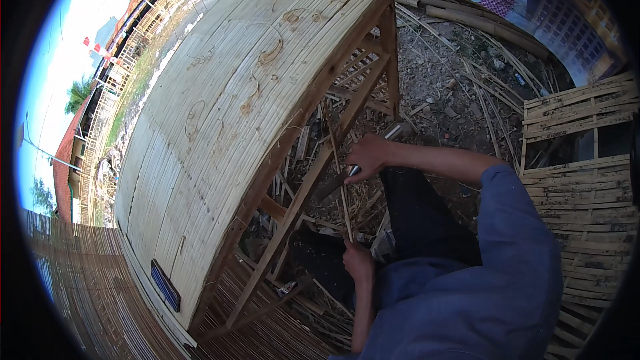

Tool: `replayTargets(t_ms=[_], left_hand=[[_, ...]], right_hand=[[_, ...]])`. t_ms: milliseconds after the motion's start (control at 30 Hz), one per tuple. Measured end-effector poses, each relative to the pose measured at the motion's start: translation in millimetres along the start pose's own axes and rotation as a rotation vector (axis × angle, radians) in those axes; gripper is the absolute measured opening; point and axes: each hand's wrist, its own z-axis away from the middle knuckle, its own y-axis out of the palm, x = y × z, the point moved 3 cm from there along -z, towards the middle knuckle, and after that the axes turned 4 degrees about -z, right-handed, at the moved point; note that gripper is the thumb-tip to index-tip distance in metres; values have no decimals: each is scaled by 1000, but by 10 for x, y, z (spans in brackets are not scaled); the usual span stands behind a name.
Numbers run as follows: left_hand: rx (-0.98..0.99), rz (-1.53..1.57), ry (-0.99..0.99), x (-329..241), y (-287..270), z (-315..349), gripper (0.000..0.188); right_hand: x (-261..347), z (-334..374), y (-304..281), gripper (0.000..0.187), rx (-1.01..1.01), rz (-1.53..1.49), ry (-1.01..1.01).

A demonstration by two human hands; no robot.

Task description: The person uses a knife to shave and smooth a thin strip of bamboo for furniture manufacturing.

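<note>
Thin pale bamboo strip (pixel 341 190) stands nearly upright beside the large slatted bamboo table (pixel 227 113), its lower end gripped in the closed left hand (pixel 358 261). Higher along the strip, the right hand (pixel 366 155) is clenched around a metal-handled knife (pixel 353 172) whose blade meets the strip, forearm stretched forward from the blue sleeve (pixel 513 227).

Strong daylight falls from the upper left, where the sky (pixel 60 47) is washed out almost to white. The bamboo tabletop (pixel 227 107) is lit bright and even, while the space under it lies in deep shadow — details there are hard to read. The blue sleeve (pixel 493 280) is darker, turned away from the sun. Straight edges bend strongly toward the rim, and a black ring closes the corners. The centre is sharp — the borders are a little soft.
</note>
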Motion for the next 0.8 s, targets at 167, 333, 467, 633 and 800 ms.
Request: replayTargets(t_ms=[167,333,467,633,800], left_hand=[[34,5,25,8,-2,-32,24],[34,24,41,84,46,-77,26],[36,31,43,64,42,-40,26],[-3,65,58,43,6,-60,25],[19,39,55,49,23,-68,25]], right_hand=[[-362,-111,17,65,-144,-111,211],[-331,-62,119,64,-156,-204,213],[-274,106,7,66,-20,-160,249],[-110,175,190,67,-91,-268,246],[-317,40,98,65,-186,-318,360]])
